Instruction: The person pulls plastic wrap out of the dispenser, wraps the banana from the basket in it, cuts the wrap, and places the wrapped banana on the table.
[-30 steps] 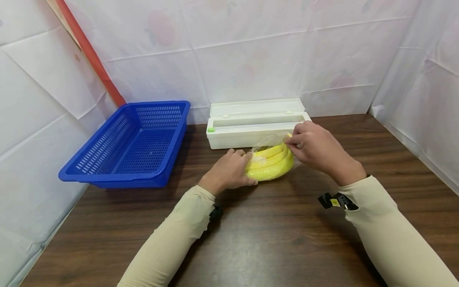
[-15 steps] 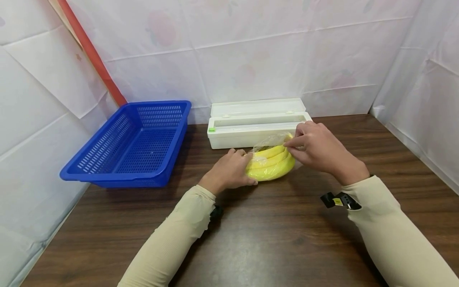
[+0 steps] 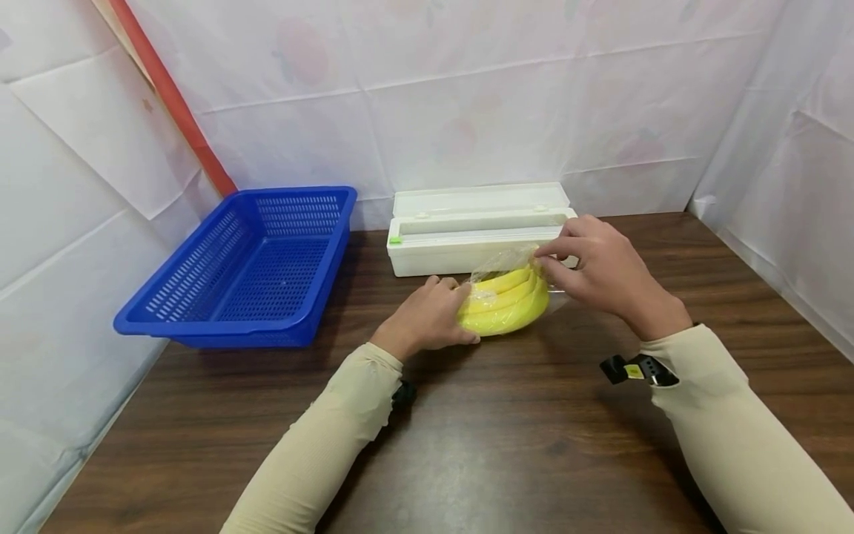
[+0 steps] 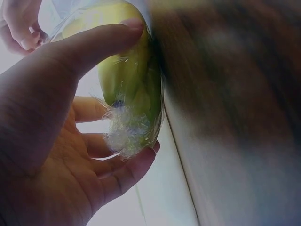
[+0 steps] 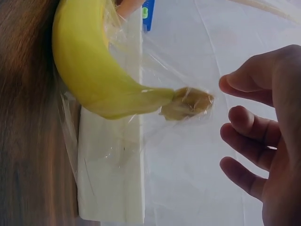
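A bunch of yellow bananas, covered in clear plastic wrap, rests on the table in front of a white cling film box. My left hand grips its left end; in the left wrist view the thumb lies over the bananas and the other fingers curl round the end, where the wrap is crumpled. By the stem end, my right hand has its fingers bent and spread. In the right wrist view those fingers stand apart from the wrapped brown stem, with loose film around it.
Behind the bananas is the white cling film box, its lid raised. A blue perforated basket stands at the left on the dark wood table. White patterned sheeting hangs behind.
My right fingers, earlier close together at the stem, have parted, and that hand has shifted slightly right and up. The left hand keeps its hold on the bananas.
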Available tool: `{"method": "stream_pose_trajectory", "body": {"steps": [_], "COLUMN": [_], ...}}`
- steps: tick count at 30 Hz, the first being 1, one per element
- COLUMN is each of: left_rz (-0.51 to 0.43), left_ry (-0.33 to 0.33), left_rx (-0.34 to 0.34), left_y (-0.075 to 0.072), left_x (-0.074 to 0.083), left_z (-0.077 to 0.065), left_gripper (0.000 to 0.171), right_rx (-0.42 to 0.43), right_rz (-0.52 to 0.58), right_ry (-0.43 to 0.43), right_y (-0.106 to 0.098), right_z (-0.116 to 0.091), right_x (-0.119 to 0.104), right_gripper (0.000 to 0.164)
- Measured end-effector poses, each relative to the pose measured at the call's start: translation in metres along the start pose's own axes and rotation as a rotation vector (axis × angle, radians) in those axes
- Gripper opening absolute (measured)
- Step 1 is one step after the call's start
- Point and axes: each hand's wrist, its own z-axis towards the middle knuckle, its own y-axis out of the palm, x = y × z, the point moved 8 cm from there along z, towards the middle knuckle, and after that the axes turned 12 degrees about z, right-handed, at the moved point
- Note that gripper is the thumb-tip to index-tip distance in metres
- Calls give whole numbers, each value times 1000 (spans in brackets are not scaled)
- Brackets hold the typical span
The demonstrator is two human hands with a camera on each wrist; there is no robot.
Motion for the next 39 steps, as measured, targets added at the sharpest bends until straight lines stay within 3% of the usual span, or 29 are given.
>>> {"method": "stream_pose_trajectory", "body": {"steps": [9, 17, 22, 29, 34, 39], "left_rz": [-2, 6, -4, -9, -13, -31], "left_ry": [3, 7, 5, 3, 1, -1], "left_rx": [9, 11, 6, -8, 7, 19], "left_y": [-2, -3, -2, 1, 1, 1], "left_x": [0, 1, 0, -3, -6, -9], "left_z": [-3, -2, -1, -2, -2, -3], "left_gripper": [89, 87, 88, 90, 91, 92], "right_rx": [80, 36, -91, -347, -476, -549], "right_rz": [41, 59, 171, 367, 390, 318], "right_ry": [86, 174, 309, 488, 577, 600], "right_y": [-10, -8, 2, 28, 40, 44], "right_z": [-11, -26, -37, -51, -59, -65], "right_x": [12, 28, 44, 61, 68, 72], "right_gripper": [11, 11, 22, 51, 65, 69]}}
